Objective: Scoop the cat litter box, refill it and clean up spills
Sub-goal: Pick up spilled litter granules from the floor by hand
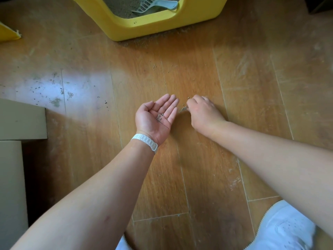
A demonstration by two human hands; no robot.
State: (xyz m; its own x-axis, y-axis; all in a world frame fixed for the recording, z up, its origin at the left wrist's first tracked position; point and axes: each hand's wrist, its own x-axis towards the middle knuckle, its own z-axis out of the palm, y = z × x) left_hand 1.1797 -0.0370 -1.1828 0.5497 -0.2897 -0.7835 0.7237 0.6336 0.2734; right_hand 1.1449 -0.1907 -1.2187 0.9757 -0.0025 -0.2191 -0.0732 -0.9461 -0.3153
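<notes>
Litter granules (pixel 183 108) lie loose on the wooden floor (pixel 198 168) in the head view, a small cluster right at the fingertips of the right grip (pixel 203 112). That hand is knuckles-up, its fingers curled down onto the cluster. I cannot tell whether it has any grains pinched or only rakes at them. Just beside it the left grip (pixel 156 116) lies open, palm up and slightly cupped, fingers straight, carrying a few collected grains (pixel 159 117) in its hollow. More crumbs (pixel 57 101) are scattered well apart to the left. A band of dust (pixel 158 37) lines the foot of the yellow litter box (pixel 144 27), where a pale scoop (pixel 155 5) rests on the fill.

The grains look dry, hard and very light, so they will probably roll or skitter away when nudged. No single one offers a hold. Pinching several between thumb and fingertips, or sweeping them with the edge of the hand into the cupped palm, should work better. The loaded palm needs to stay level. The dust looks too fine to pinch.
</notes>
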